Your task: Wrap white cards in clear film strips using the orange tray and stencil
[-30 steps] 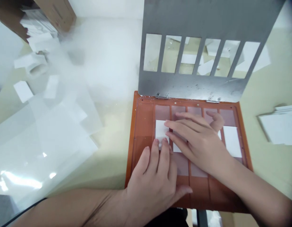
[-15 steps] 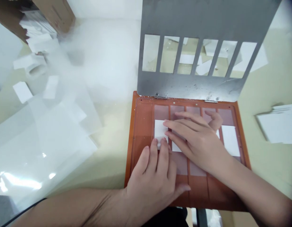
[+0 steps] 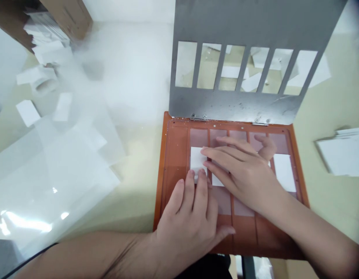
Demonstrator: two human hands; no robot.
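Observation:
An orange base plate (image 3: 176, 155) with slots lies before me, its hinged grey metal frame (image 3: 232, 104) raised at the back. On the plate, a white card (image 3: 197, 157) lies in a slot. My left hand (image 3: 188, 217) rests its fingertips on the lower part of this card, fingers stretched out. My right hand (image 3: 246, 170) lies flat over the middle slots, fingers extended, with its fingertips at the card's right edge. Under it another white card (image 3: 216, 179) is partly hidden. A further white card (image 3: 285, 172) sits in a slot at the right.
Clear plastic sheets (image 3: 51, 170) lie on the table at left, with loose white cards (image 3: 28, 113) near them. Behind stands a cardboard box (image 3: 71, 19) with white pieces spilling out. A stack of white cards (image 3: 342, 153) lies at right. More white pieces show through the frame's windows.
Almost nothing differs. Both hands stay in the same place on the card and plate; the whole view has shifted very slightly.

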